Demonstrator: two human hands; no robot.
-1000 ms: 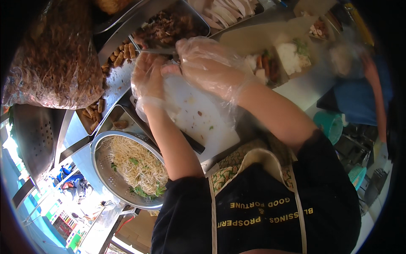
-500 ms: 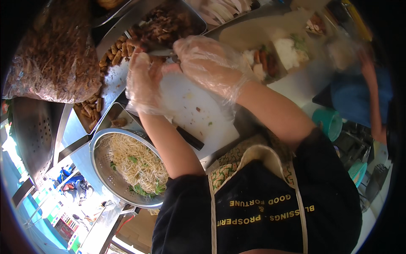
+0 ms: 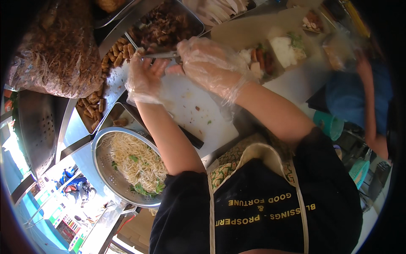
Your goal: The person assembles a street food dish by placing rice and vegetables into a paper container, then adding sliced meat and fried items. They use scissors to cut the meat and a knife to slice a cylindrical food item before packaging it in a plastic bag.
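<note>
In a clear plastic glove, my right hand (image 3: 207, 59) is closed round the handle end of what look like metal scissors (image 3: 163, 55), whose blades point left. Facing them is my left hand (image 3: 144, 78), also gloved, its palm turned up and fingers apart beside the blades; I make out nothing in it. Both hands are over the far end of a white cutting board (image 3: 190, 101) dotted with small food scraps. Just beyond them stands a metal tray of dark chopped meat (image 3: 163, 27). Short fried rolls (image 3: 120, 53) lie to the left of my left hand.
A steel colander (image 3: 99, 165) of bean sprouts (image 3: 135, 161) stands near left. Above it hangs a big plastic bag of brown shreds (image 3: 55, 55). A black-handled tool (image 3: 192, 137) lies by the board. Rice portions (image 3: 285, 53) lie on brown paper; another person's arm (image 3: 370, 93) is far right.
The brownish piece between my hands no longer shows. My left fingers have spread, and the metal blades now show between my hands. The other person's arm at right has shifted slightly.
</note>
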